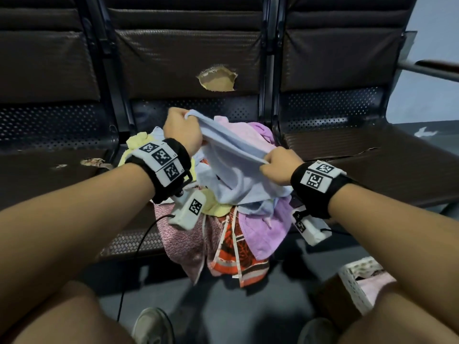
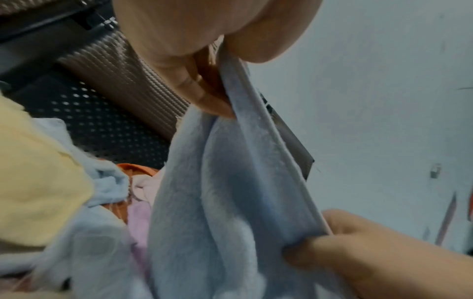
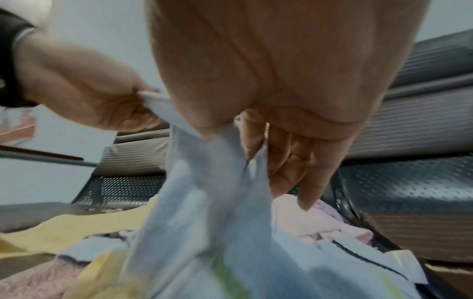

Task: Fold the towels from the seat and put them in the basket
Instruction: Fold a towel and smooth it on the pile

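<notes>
A light blue towel is stretched between both hands above the pile on the middle seat. My left hand pinches one corner, raised towards the backrest. Nearer to me and lower, my right hand pinches the same hemmed edge. The rest of the towel hangs down onto the pile of towels, which are yellow, pink, purple and orange-patterned. In the left wrist view the left hand grips the towel at the top. In the right wrist view the right hand holds the towel. The white woven basket stands on the floor at lower right.
The dark seat row has a torn hole in the middle backrest. An armrest juts out at the far right. Something pink lies in the basket. My knees and shoes are below, and a black cable hangs from the left wrist camera.
</notes>
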Demonstrator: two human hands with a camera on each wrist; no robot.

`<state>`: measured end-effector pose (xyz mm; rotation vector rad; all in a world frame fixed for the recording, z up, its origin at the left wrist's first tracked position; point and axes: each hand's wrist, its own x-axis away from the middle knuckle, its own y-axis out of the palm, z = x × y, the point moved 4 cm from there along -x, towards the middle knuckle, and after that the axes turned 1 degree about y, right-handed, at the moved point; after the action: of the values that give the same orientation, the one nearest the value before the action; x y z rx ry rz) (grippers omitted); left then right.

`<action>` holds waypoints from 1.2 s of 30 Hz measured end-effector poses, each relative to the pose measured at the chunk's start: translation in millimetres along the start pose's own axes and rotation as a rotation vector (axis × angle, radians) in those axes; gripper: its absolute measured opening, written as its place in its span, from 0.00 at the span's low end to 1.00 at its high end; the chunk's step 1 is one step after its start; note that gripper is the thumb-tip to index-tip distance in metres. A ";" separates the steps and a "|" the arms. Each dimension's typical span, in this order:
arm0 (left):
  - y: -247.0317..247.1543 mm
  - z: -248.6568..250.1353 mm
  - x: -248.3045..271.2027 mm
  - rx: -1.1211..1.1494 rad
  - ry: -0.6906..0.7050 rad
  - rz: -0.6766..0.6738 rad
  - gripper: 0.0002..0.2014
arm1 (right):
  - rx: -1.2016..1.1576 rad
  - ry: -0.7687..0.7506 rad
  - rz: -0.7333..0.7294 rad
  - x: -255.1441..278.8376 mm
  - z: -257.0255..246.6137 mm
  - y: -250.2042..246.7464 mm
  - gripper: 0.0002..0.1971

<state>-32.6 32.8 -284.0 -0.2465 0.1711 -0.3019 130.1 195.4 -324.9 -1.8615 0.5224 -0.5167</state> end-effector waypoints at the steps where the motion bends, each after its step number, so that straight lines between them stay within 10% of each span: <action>1: -5.2 -4.3 -3.0 0.006 -0.011 0.018 0.13 | -0.028 -0.006 0.012 0.6 3.7 -2.6 0.14; 7: -20.2 -25.1 -9.9 -0.271 0.092 -0.086 0.10 | -0.252 -0.103 0.322 4.3 16.8 -29.5 0.10; 13: -13.8 -26.0 -3.6 -0.561 0.186 -0.203 0.09 | -0.098 -0.250 0.310 6.1 16.3 -29.6 0.10; 21: -10.4 -5.3 2.4 -0.357 0.337 -0.004 0.19 | 0.264 -0.106 -0.065 5.8 18.8 13.4 0.08; 31: -25.6 -5.0 -4.2 -0.307 0.334 0.166 0.21 | -0.145 0.038 0.464 -4.9 29.3 -29.7 0.14; 36: -20.0 -2.8 -6.8 -0.238 0.396 0.184 0.18 | 0.081 0.084 0.189 -9.7 32.2 -10.2 0.17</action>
<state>-45.0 15.8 -280.6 -0.4030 0.6197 -0.1435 141.9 228.4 -326.7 -1.6989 0.7158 -0.4831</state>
